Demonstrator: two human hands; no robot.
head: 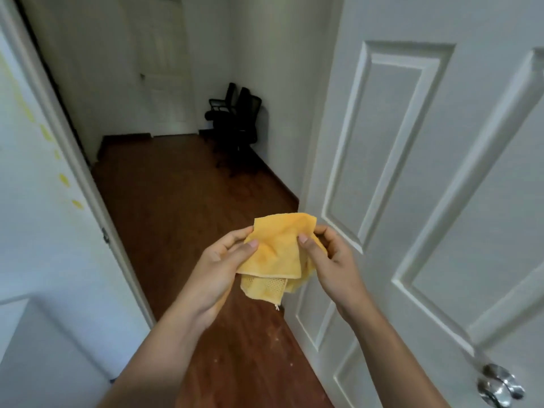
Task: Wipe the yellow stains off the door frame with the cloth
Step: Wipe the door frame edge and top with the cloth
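I hold a folded yellow-orange cloth (278, 254) in front of me with both hands, over the open doorway. My left hand (219, 269) grips its left edge with thumb on top. My right hand (332, 260) pinches its right edge. The white door frame (73, 160) runs along the left side. A line of yellow stains (63, 179) dots the white surface just left of the frame, from upper left down to about mid height. Both hands are well to the right of the stains, not touching the frame.
A white panelled door (412, 172) stands open on the right, its silver knob (499, 388) at lower right. Beyond the doorway a wooden floor (176, 201) leads to black office chairs (235, 119) in the far corner and another white door (162, 69).
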